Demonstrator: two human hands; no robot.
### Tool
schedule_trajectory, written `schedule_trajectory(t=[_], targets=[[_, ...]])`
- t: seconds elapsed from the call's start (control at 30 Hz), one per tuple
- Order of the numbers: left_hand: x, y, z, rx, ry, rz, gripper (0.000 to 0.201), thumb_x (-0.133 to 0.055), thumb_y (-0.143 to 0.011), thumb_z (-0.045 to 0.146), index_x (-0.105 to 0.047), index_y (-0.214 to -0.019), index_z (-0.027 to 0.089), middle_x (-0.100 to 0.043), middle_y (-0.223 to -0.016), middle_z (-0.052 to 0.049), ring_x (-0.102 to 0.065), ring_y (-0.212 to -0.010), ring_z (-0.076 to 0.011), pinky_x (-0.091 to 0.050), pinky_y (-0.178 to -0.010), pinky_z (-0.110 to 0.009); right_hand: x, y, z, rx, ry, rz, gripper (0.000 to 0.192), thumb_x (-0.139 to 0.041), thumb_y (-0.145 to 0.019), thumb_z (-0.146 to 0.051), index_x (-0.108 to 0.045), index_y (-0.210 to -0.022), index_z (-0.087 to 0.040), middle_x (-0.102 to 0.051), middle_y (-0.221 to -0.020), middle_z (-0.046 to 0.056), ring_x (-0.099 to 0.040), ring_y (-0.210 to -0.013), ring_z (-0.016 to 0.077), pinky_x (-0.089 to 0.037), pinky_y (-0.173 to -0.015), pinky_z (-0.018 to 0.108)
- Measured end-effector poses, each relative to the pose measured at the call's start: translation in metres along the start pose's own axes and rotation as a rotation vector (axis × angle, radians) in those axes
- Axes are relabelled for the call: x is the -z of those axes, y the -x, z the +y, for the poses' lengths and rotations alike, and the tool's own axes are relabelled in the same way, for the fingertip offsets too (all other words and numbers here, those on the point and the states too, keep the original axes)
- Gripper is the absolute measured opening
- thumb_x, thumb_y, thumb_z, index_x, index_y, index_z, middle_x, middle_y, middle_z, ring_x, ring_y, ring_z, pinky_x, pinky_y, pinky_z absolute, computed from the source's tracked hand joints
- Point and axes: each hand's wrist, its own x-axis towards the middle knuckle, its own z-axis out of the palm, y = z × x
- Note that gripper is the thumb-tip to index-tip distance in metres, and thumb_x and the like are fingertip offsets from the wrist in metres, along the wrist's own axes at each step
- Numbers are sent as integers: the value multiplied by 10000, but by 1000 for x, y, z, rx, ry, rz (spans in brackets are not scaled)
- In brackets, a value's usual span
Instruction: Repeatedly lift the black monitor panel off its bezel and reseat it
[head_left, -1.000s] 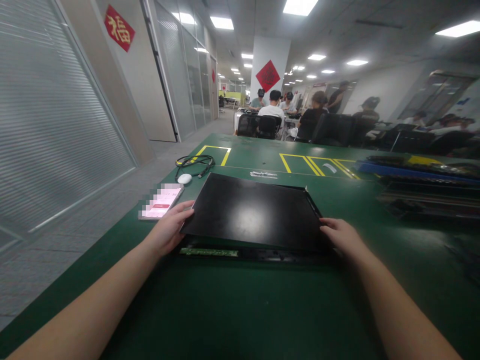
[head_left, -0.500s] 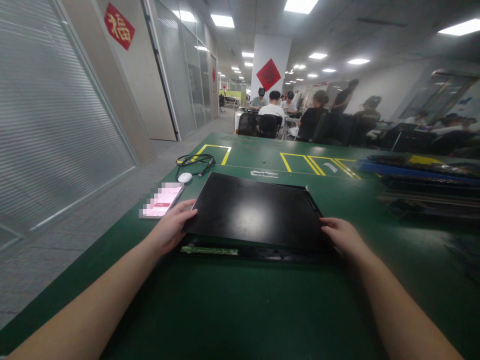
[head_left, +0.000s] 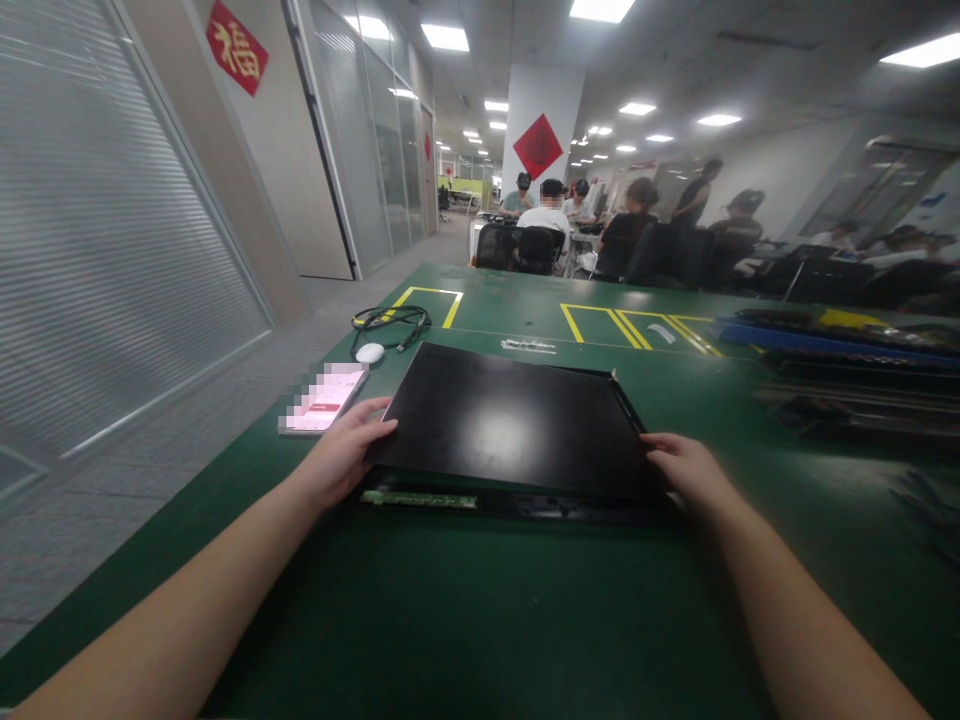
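Observation:
A flat black screen panel (head_left: 465, 400) lies slightly askew over a black frame (head_left: 570, 505), light glaring off its middle. Along the near edge a strip of green circuit board (head_left: 420, 499) shows. My left hand (head_left: 346, 455) is closed on the panel's left edge, thumb on top and fingers underneath. At the right edge my right hand (head_left: 679, 465) pinches the panel, its thumb and index finger by the frame's side. Its other fingers are partly hidden. The frame's far right corner sticks out from beneath the panel.
On the green table (head_left: 480, 610), a phone (head_left: 322, 400), a white mouse (head_left: 370, 354) and a coiled black cable (head_left: 390, 318) lie left. Stacked black parts and a blue tray (head_left: 795, 338) stand right. Yellow tape (head_left: 630, 330) marks the far side; several people sit beyond.
Almost nothing differs. Both hands keep their hold on the panel's edges, and the view has shifted very slightly.

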Motion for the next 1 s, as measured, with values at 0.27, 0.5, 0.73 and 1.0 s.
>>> schedule_trajectory(t=[0.27, 0.5, 0.73, 1.0], targets=[[-2, 4, 1, 8, -31, 14, 425, -740, -707, 45, -638, -1097, 181, -782, -822, -68, -756, -663, -222, -589, -531, -254, -1, -4, 5, 44, -1, -14, 448, -577, -723, -155, -727, -1144, -182, -763, -953, 84, -683, -707, 181, -512, -597, 263], [-6, 6, 2, -12, -48, 37, 362, -682, -744, 15, -633, -1060, 183, -779, -782, -50, -753, -642, -213, -588, -526, -253, -2, -5, 6, 56, 84, 13, 461, -564, -727, -168, -717, -1162, -185, -749, -1031, 94, -690, -766, 189, -518, -635, 274], [-6, 6, 0, -19, -54, 40, 362, -675, -740, 6, -624, -1053, 180, -775, -761, -41, -750, -637, -217, -580, -524, -256, -1, -2, 3, 54, 98, -11, 476, -544, -744, -163, -699, -1194, -169, -750, -1014, 92, -687, -728, 182, -507, -595, 265], [-9, 9, 2, -6, -54, 69, 355, -724, -731, 42, -637, -1041, 190, -762, -771, -38, -742, -651, -220, -571, -534, -264, -2, -8, 9, 130, 132, 57, 422, -604, -711, -165, -750, -1105, -207, -755, -973, 85, -697, -800, 208, -530, -674, 289]])
